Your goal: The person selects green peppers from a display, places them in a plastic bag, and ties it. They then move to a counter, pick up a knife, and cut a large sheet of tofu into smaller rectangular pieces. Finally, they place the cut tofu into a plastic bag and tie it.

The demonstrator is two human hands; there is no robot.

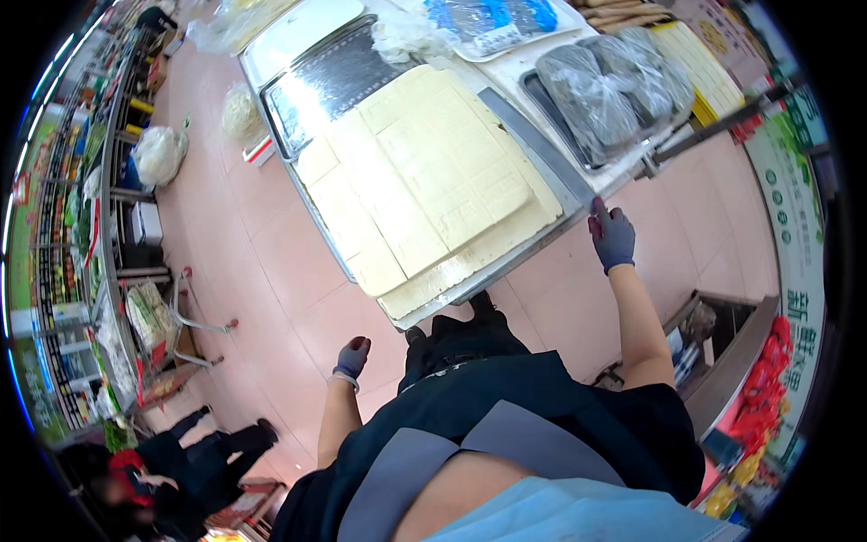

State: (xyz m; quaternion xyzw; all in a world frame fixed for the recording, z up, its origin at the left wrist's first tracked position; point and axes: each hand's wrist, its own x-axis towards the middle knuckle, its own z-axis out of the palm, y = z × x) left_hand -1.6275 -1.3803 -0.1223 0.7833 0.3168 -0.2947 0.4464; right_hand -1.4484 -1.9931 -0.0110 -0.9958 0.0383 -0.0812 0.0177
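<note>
My right hand (pixel 615 237), in a grey glove with dark red fingertips, is at the table's near right corner. A fingertip is at the end of a long flat grey strip (pixel 538 146); whether it touches is unclear. My left hand (pixel 353 358), in a similar glove with a pale band at the wrist, hangs low beside the apron, away from the table; its fingers are partly hidden. Before me, pale yellow slabs that look like tofu (pixel 433 169), scored into blocks, lie stacked on a board. Behind them is a wet metal tray (pixel 325 81).
Dark blocks in plastic bags (pixel 609 88) fill a black tray at right, near a metal bar (pixel 725 129). A yellow crate (pixel 704 68) stands beyond. Shelves and a shopping trolley (pixel 196 318) stand left. Another person (pixel 196 467) is at lower left. An open drawer (pixel 718 325) is at right.
</note>
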